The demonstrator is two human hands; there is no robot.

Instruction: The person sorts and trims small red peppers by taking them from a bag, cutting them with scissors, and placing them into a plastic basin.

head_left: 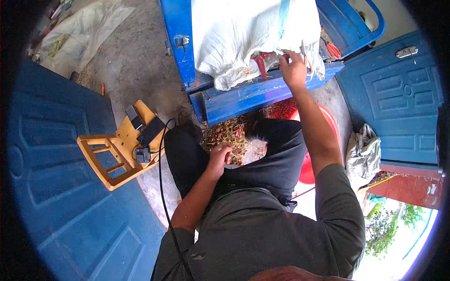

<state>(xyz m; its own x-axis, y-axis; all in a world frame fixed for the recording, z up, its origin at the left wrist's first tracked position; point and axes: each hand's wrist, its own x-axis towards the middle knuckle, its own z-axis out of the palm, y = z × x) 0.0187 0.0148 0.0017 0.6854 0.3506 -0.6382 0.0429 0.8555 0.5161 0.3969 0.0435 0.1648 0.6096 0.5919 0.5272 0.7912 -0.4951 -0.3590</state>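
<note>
A white woven sack (234,42) lies on a blue cart bed, its mouth towards me. Dried red chilies (262,65) show at the opening, one hanging over the edge. My right hand (293,69) is at the sack's mouth beside the chilies, with thumb and fingers bent together on the sack's edge. My left hand (220,157) is low between my knees, its fingers curled closed; whatever they may hold is hidden. Below it lies a litter of chili stems and red bits (229,136) on the floor.
A red basin (307,169) stands by my right leg, with more chilies (282,108) beyond it. Red-handled cutters (333,49) lie on the blue cart (267,102). A wooden chair (126,136) holding small devices is at left; a black cable (162,187) crosses beside me.
</note>
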